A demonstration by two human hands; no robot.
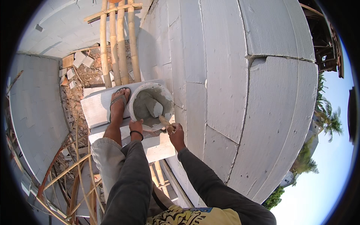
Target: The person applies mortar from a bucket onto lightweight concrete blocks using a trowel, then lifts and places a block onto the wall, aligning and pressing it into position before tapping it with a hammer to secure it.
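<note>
A round, pale bucket (pixel 170 98) smeared with grey mortar (pixel 141 107) stands on the light block platform close to the wall. My left hand (pixel 136 126) grips its near rim, with a dark band at the wrist. At the bucket's near right edge, my right hand (pixel 177 135) is closed round the wooden handle of what looks like a trowel (pixel 164 120). A lighter grey, flat patch lies in the mortar; whether it is the trowel's blade I cannot tell. My sandalled foot (pixel 118 103) rests on the platform left of the bucket.
A tall wall of light grey blocks (pixel 225 75) rises on the right, with a chipped gap at one joint. Bamboo poles (pixel 113 45) extend beyond the platform (pixel 93 108). Rubble (pixel 80 62) lies far below on the left, near crossed bamboo and timber (pixel 80 168).
</note>
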